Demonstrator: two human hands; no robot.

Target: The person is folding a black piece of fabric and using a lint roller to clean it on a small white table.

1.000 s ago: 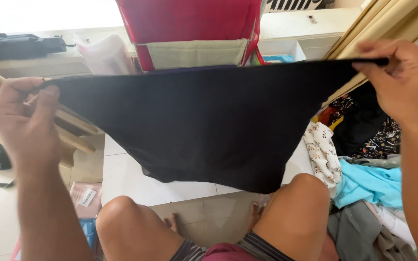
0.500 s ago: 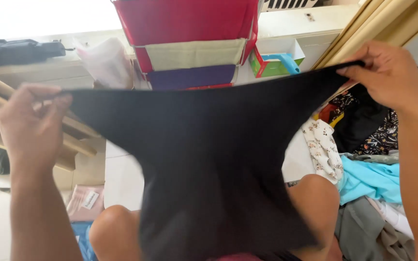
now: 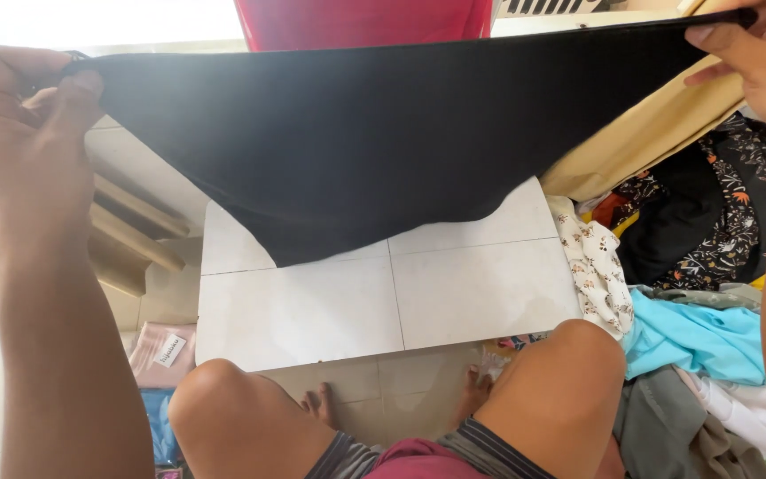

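A black garment (image 3: 374, 133) hangs stretched out in the air in front of me, above a white tiled floor (image 3: 383, 302). My left hand (image 3: 24, 133) pinches its left top corner at the left side of the view. At the top right, my right hand (image 3: 755, 62) grips the other corner. The cloth's top edge runs taut between the two hands and its lower edge sags in a curve. My bare knees (image 3: 223, 399) show at the bottom of the view.
A heap of clothes lies at the right: a black floral piece (image 3: 720, 222), a white patterned piece (image 3: 596, 266), a light blue one (image 3: 693, 337). A red bin (image 3: 365, 22) stands behind the garment. Wooden slats (image 3: 126, 231) lie at the left, with a pink packet (image 3: 166, 350) below them.
Both hands have lifted the black garment higher and pulled it wider. Its hanging lower part has risen off my lap, so the tiled floor and my knees show beneath it.
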